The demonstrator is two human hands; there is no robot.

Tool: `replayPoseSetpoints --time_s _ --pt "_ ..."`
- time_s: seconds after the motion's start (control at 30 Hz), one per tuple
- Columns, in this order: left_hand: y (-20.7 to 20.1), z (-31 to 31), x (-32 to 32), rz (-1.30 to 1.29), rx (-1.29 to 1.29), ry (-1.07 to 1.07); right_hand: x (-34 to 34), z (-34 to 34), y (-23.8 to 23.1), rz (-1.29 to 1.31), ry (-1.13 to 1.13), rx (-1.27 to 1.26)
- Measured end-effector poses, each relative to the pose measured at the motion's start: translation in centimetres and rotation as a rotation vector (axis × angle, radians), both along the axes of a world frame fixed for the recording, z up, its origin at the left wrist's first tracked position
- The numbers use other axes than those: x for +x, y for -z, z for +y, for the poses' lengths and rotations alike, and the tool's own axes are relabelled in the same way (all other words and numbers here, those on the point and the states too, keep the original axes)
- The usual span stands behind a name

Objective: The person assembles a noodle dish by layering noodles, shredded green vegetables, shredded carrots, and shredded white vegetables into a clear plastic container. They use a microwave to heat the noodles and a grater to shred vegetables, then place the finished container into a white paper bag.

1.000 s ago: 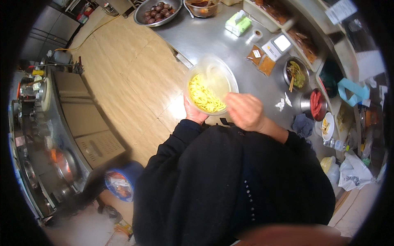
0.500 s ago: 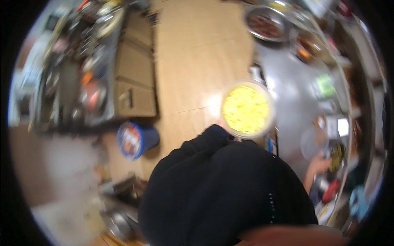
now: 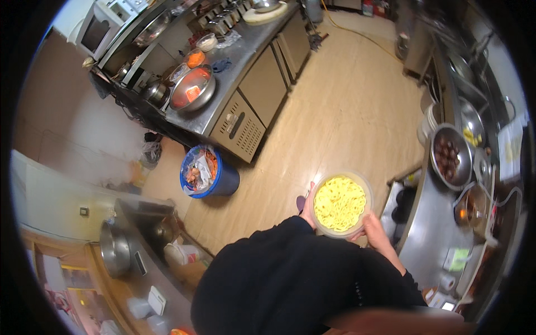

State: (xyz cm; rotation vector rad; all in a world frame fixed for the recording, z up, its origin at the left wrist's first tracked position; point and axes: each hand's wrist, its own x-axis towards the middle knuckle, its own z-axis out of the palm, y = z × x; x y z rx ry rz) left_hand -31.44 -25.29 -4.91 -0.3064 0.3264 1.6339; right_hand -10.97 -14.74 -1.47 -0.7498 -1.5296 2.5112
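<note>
A round, pale tub (image 3: 365,187) full of yellow strips that look like noodles (image 3: 339,202) is held in front of my body, its open top facing up. My left hand (image 3: 307,211) wraps the tub's left side, its fingers partly hidden by the wall. On the lower right my right hand (image 3: 374,228) grips the rim, thumb on the near edge. Beneath the tub there is only floor, with a steel counter to its right.
A blue bin (image 3: 226,180) of scraps stands at left by the steel-topped cabinet (image 3: 262,89). That cabinet carries a large metal bowl (image 3: 202,97). On the right counter (image 3: 427,223) sits a metal bowl of dark round pieces (image 3: 446,159). Another counter (image 3: 148,234) lies lower left.
My right hand has come from the right counter, beside a small container, onto the tub. My view has turned toward the left, so the cabinet and bin show more fully.
</note>
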Motion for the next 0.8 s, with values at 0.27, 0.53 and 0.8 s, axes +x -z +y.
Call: replayPoseSetpoints --time_s 0.27,0.53,0.8 --pt "0.8 1.1 -19.1 0.047 0.032 -0.143 -24.2 4.4 -0.2 -0.170 -0.033 -0.108" --pt "5.5 0.2 -34.8 0.161 -0.317 -0.165 -40.3 11.8 -0.5 -0.231 0.001 0.004" --pt "9.2 2.7 -45.7 0.121 -0.544 -0.400 -60.8 22.8 3.8 -0.240 -0.202 0.047"
